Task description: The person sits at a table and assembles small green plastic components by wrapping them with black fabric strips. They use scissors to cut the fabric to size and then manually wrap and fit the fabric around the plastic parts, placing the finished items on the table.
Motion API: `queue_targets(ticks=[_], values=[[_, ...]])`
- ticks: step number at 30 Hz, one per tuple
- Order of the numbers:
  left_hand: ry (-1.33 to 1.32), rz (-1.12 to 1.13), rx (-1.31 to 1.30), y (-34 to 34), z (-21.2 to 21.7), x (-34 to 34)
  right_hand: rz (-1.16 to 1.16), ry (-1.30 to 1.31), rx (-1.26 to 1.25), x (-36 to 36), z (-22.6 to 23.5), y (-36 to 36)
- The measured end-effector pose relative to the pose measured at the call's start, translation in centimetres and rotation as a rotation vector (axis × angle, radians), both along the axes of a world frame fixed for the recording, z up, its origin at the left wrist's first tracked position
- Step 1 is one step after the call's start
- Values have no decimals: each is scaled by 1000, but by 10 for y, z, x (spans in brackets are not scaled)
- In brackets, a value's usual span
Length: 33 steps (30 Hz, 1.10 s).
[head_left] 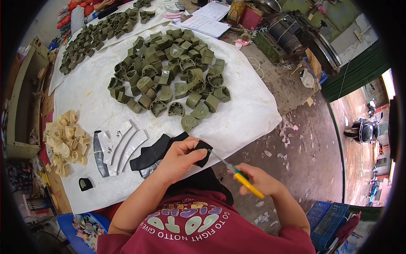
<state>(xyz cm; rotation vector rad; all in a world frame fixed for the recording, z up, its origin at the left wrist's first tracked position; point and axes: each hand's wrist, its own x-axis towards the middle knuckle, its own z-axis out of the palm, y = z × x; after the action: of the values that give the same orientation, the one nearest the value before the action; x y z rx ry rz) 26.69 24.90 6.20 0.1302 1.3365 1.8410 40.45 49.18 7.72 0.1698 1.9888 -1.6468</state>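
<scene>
My left hand (179, 160) is closed on a black piece of material (202, 157) above the table's near edge, its thumb pressed on top. My right hand (261, 181) grips a screwdriver-like tool with a yellow and green handle (250, 187). The tool's thin metal shaft points up and left, its tip at the black piece. Beside my left hand, several black strips (154, 150) lie overlapping on the white sheet. A large heap of olive-green heel-shaped blocks (169, 67) sits farther off. One small black-covered block (85, 183) lies at the lower left.
Beige blocks (65, 142) are piled at the left, near curved white and silver templates (122, 146). More green blocks (101, 34) and papers (207, 23) lie at the back. A motor-driven machine (292, 31) stands at the back right. Blue crates (325, 224) and a blue basin (69, 228) flank me.
</scene>
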Motion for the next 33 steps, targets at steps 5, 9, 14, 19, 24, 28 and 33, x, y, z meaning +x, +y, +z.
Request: queue_targets(ticks=[5, 9, 14, 19, 24, 28, 33], values=[[151, -35, 29, -10, 1, 3, 90, 118, 319, -13, 22, -24], [187, -15, 65, -16, 5, 4, 45, 186, 374, -6, 26, -23], [339, -147, 8, -14, -1, 5, 141, 373, 527, -2, 26, -26], [357, -144, 22, -11, -1, 9, 87, 390, 569, 0, 32, -32], [303, -180, -43, -8, 2, 12, 109, 203, 510, 0, 39, -28], [351, -188, -43, -6, -4, 13, 61, 237, 500, 11, 33, -25], [321, -250, -61, -4, -15, 18, 21, 220, 542, 23, 22, -22]])
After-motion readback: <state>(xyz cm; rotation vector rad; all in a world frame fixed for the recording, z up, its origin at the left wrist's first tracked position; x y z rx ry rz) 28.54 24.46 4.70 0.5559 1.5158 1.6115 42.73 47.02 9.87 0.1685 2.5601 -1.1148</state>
